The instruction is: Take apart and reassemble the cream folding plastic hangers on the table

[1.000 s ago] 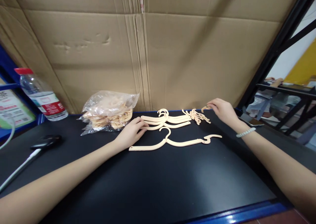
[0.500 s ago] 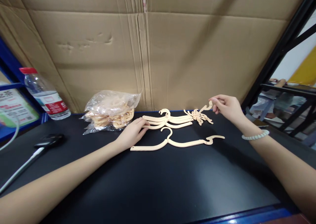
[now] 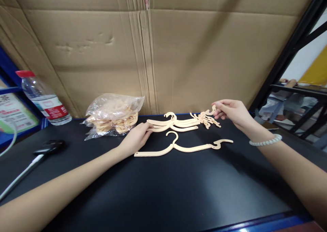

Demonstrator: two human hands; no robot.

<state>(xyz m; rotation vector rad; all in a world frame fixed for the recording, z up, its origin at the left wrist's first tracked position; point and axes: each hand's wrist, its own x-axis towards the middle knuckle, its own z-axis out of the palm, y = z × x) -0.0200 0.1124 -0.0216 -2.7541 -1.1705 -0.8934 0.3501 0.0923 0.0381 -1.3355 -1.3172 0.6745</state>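
Several cream plastic folding clothes hangers point(image 3: 185, 123) lie stacked at the back of the table, hooks pointing away from me. My left hand point(image 3: 136, 136) is closed in a pinch on the left end of the nearest hanger in that stack. Closer to me lies a single hanger point(image 3: 158, 153), spread out, with a small curved hook piece point(image 3: 217, 144) at its right end. Between thumb and fingers, my right hand point(image 3: 233, 113) pinches another small hook piece point(image 3: 212, 110). Its lower end meets a tangled pile of similar hook pieces point(image 3: 204, 119) right of the stack.
A clear plastic bag point(image 3: 114, 106) of cream pieces stands left of the stack. Further left are a red-capped bottle point(image 3: 48, 102) and a black device point(image 3: 49, 146) on a white cable. A cardboard sheet point(image 3: 199, 55) closes off the back; a black metal frame point(image 3: 288, 55) rises at right.
My right hand has moved slightly left and lower with the hook piece, closer to the pile. My left hand keeps its pinch on the hanger. The whole view has shifted slightly.
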